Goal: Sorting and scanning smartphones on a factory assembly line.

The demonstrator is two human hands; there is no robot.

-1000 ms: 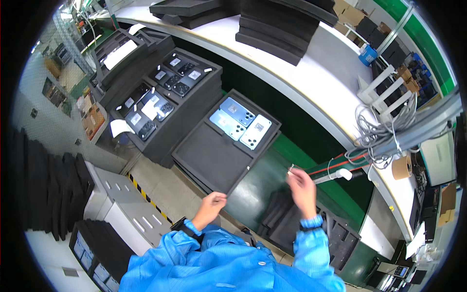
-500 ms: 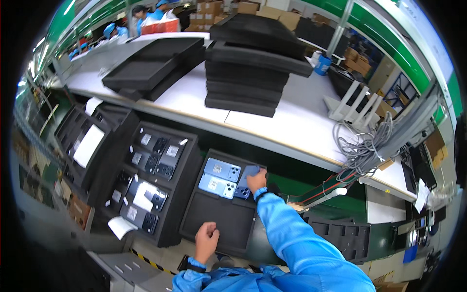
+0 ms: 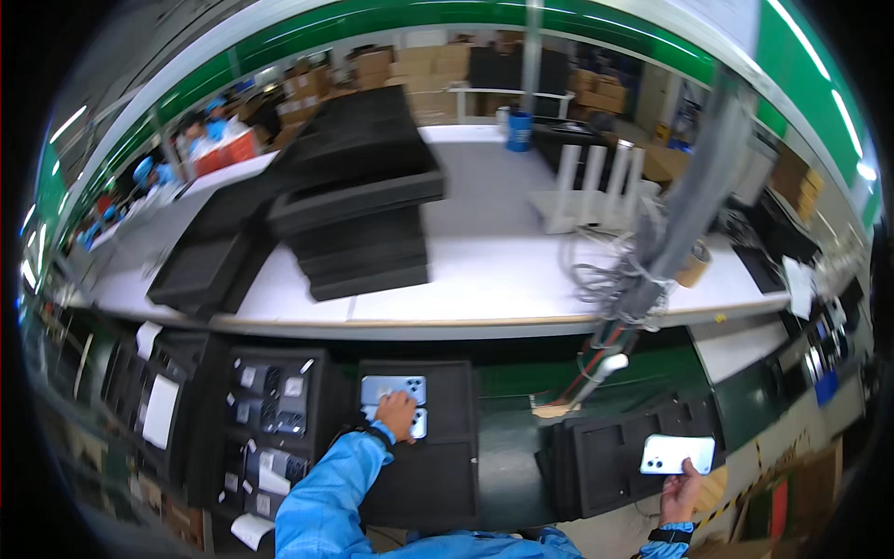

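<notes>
My left hand bends over two light-blue smartphones in a black foam tray. Its fingers close on the lower smartphone and cover most of it. The upper smartphone lies back up just above the fingers. Off to the right, my right hand grips a pale, shiny smartphone by its lower edge, thumb on the back, camera lenses at the left end. That phone is held over a stack of black compartment trays.
To the left stands a black tray with several dark phones and white slips. A white bench runs across behind, bearing stacked black foam trays, a white router and bundled cables. A metal post rises at right.
The view has swung right. My right hand has left the foam tray with a phone and is now over the right-hand trays. My left hand has moved up onto the light-blue phones.
</notes>
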